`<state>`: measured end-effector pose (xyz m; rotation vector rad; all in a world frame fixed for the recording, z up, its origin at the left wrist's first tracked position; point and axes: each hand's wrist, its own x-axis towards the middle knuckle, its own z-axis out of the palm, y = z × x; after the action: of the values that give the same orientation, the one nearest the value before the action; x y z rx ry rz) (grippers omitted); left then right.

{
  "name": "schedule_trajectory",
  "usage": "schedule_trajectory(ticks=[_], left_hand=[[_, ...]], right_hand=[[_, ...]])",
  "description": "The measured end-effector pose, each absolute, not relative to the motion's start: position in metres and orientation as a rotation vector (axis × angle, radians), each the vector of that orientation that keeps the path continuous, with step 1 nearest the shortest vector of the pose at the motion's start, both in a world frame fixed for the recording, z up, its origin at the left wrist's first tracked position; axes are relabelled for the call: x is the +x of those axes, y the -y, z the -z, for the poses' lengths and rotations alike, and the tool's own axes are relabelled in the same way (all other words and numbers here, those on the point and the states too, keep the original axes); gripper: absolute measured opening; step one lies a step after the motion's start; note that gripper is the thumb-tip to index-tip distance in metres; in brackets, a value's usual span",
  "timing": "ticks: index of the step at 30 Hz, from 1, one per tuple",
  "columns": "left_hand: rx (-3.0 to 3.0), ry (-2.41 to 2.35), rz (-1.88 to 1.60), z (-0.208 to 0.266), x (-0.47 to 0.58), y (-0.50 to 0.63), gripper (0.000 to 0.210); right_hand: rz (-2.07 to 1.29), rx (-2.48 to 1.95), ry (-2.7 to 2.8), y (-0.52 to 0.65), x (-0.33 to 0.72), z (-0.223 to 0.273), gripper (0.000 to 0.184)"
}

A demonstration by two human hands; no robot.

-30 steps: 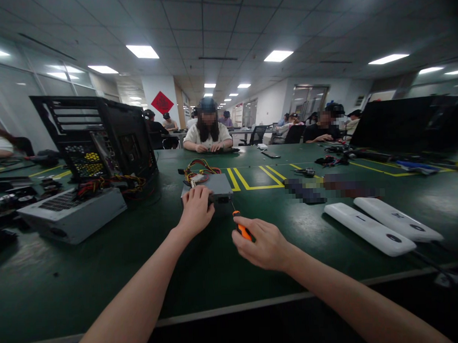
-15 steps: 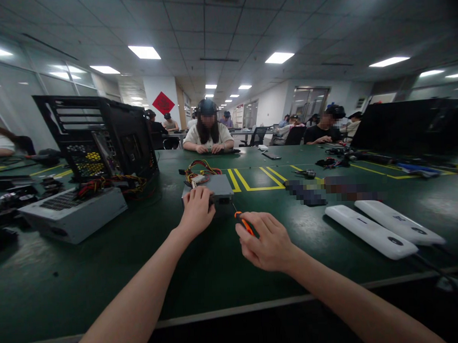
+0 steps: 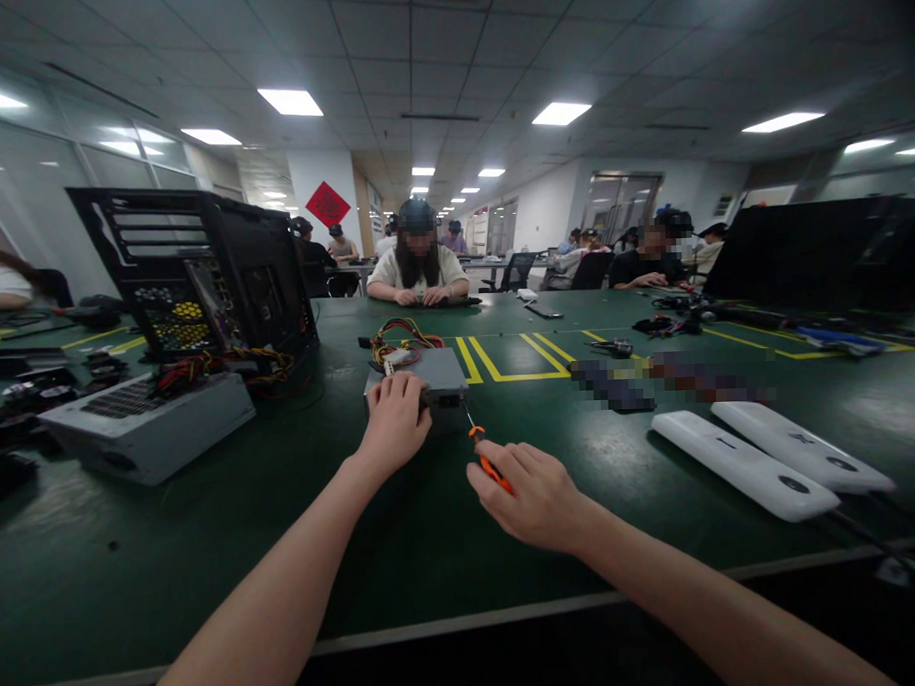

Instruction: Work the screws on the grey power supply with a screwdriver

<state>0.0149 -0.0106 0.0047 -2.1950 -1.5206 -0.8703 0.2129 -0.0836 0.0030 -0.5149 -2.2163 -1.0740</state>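
In the head view, a grey computer power supply (image 3: 444,368) lies on the green table, its bundle of coloured wires (image 3: 406,335) at the back. My left hand (image 3: 395,415) is closed over the near left part of the power supply, fingers bent on its top and thumb toward the near face. In my closed right hand (image 3: 529,491) is an orange and black screwdriver (image 3: 496,474). Its thin shaft points up and left, with the tip by the near right corner of the power supply. Whether the tip touches it I cannot tell.
At left stand an open black computer case (image 3: 200,272) and a second power supply (image 3: 156,429). Two white oblong devices (image 3: 743,463) with cables lie at right. A black monitor (image 3: 807,256) is at far right. A person (image 3: 417,259) sits across the table (image 3: 406,585).
My right hand has shifted slightly down toward me with the screwdriver, and more of its shaft shows. My left hand stays on the power supply.
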Motion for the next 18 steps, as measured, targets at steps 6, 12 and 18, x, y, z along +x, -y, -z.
schedule_trajectory(ticks=[6,12,18], left_hand=[[-2.193,1.508,0.867,-0.0046,0.0144,0.0103,0.028],[-2.193,1.527,0.853,-0.0048,0.0148,0.0103,0.027],[-2.188,1.526,0.853,-0.0046,0.0148,0.0097,0.027]], right_hand=[[1.071,-0.485,2.184,0.0813,0.2151,-0.0044,0.011],[0.984,-0.507,2.267,0.0813,0.2137,-0.0024,0.013],[1.081,-0.521,2.180,0.0775,0.2177,-0.0006,0.019]])
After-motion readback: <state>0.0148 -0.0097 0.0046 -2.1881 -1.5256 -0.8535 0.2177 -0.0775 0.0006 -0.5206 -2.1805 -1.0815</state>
